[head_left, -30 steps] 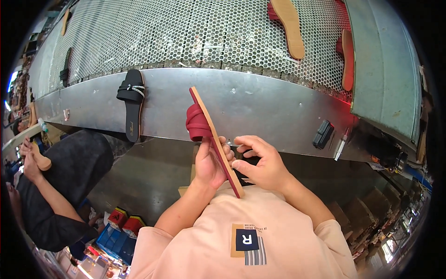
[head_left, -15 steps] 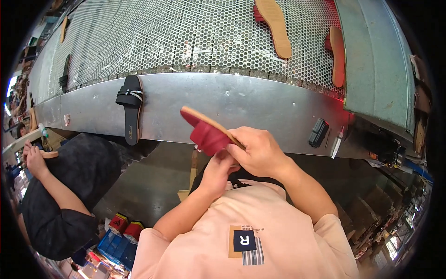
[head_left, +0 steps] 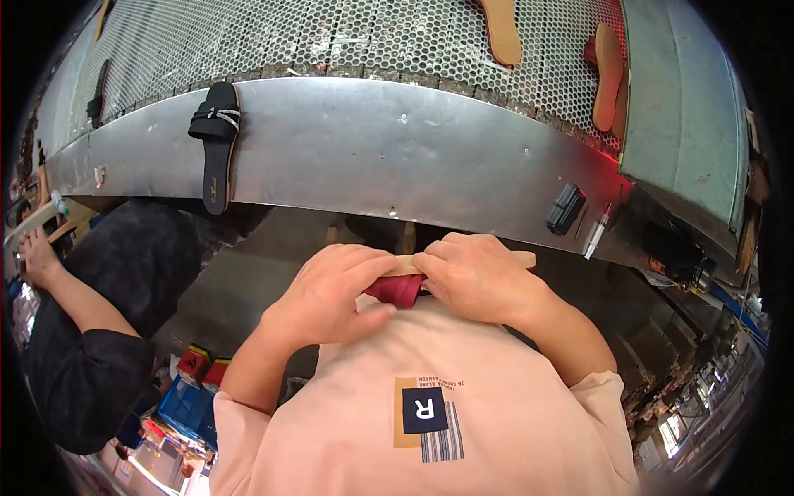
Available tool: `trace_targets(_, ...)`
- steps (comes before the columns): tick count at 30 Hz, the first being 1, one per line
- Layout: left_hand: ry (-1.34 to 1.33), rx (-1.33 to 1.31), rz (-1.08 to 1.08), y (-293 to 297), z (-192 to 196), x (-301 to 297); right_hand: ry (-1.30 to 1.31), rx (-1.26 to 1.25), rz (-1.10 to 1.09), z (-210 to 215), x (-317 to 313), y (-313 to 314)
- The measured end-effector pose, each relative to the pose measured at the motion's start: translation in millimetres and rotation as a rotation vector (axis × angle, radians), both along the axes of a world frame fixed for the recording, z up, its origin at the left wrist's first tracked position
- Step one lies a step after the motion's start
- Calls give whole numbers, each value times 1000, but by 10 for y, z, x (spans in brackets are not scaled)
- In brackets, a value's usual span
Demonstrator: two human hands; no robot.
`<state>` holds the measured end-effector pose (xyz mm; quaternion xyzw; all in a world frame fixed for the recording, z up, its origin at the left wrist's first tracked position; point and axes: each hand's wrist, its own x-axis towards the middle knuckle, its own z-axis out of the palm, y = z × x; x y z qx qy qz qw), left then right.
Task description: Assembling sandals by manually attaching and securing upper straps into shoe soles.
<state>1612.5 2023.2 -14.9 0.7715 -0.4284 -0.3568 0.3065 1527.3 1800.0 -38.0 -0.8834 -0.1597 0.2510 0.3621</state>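
Note:
Close to my chest, just off the metal ledge, both of my hands grip a dark red slide sandal with a tan sole. It is held sideways, the sole edge-on and the red strap hanging below it. My left hand closes on one end, its thumb by the strap. My right hand wraps the middle, fingers over the sole edge, and the other end juts out past it. Much of the sandal is hidden behind my fingers. A black slide sandal with a decorated strap lies on the ledge, ahead and left.
Beyond the metal ledge runs a mesh conveyor carrying tan-soled sandals. A green-grey metal housing stands at right. On the ledge's right lie a black case and a slim white tool. A co-worker in black sits at left.
The red sandal has come down toward my chest and turned edge-on, strap downward. My left hand has moved up from beneath it to one end. The view has shifted, so the ledge appears higher.

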Motion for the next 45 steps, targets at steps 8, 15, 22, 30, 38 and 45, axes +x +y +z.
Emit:
trace_targets(8, -95, -165, 158, -178, -173, -338, -158, 163, -110, -38, -168, -66)
trace_targets(15, -205, -218, 208, -242, -195, -470, -207, 240, -150, -55, -223, -85)
trace_targets(22, -233, -264, 160, -355, -181, -498, -314, 304, -149, -153, -312, -112)
trace_targets(30, -310, -272, 116, -442, -188, -534, -354, 331, -224, -157, -388, -213)
trace_targets(38, -266, -217, 107, -415, -63, -434, -365, 244, -183, -103, -454, -342)
trace_targets(45, 134, -190, 52, -237, -141, -286, -319, 264, -193, -122, -526, -378)
